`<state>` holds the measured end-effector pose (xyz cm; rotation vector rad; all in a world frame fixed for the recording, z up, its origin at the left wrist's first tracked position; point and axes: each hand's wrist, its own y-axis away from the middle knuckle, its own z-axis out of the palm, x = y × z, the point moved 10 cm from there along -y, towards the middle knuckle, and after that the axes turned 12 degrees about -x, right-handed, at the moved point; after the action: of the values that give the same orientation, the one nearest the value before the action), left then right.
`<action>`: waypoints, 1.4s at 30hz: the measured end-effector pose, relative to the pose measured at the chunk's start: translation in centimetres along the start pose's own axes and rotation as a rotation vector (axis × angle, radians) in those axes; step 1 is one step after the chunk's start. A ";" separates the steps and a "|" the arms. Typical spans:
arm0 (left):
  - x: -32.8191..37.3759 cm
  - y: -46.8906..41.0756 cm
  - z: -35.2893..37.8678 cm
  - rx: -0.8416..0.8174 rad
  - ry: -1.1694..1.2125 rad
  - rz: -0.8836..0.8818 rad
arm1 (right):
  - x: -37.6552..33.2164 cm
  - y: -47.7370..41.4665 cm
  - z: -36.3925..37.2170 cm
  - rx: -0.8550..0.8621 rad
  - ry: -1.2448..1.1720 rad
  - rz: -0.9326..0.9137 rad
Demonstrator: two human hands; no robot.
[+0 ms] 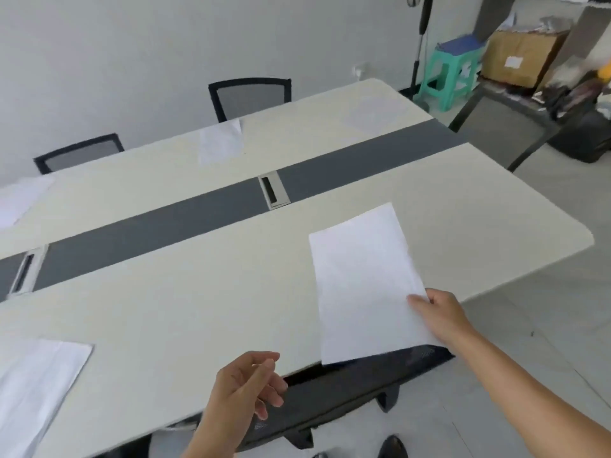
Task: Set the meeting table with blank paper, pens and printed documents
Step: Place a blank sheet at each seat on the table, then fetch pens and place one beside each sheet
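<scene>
"Paper sheet (363,282), lower right of the head view. See it? It lies slanted across the near edge of the table (198,309), and its bottom corner sticks out over the chair (380,371) tucked underneath."

"Yes. If it's let go there, I'd guess it tips off the edge onto the chair. It needs pushing further in."

"And it's held by one edge only, so a quick shove could buckle or crease it."

"How is the right hand (439,312) holding it?"

"Thumb on top of the sheet's right edge, low down. The fingers are hidden beneath, so it looks like a pinch. I can't tell if the sheet is flat on the table or slightly raised."

"The left hand (248,381)?"

"Bottom centre, just off the table edge. Its fingers are loosely curled, a little apart, and it holds nothing."

"Other places?"

"One sheet at lower left (39,385) and one at the far side by the middle chair (220,140). I see no pens anywhere."
</scene>
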<state>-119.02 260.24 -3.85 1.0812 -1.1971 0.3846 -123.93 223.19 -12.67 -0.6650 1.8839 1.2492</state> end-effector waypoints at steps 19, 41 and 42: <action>-3.7 2.9 -8.9 0.223 0.096 -0.122 | 4.9 -12.9 5.6 -0.002 0.493 0.316; 7.0 -13.5 25.5 -0.525 -0.270 0.050 | 7.5 20.3 -19.5 0.469 -0.302 -0.018; 6.9 -13.6 28.2 -0.541 -0.277 0.047 | 9.0 21.2 -21.3 0.489 -0.315 -0.005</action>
<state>-121.94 228.30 -4.90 0.6464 -1.4648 -0.0633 -151.82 211.61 -4.13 -0.1967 1.8159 0.7841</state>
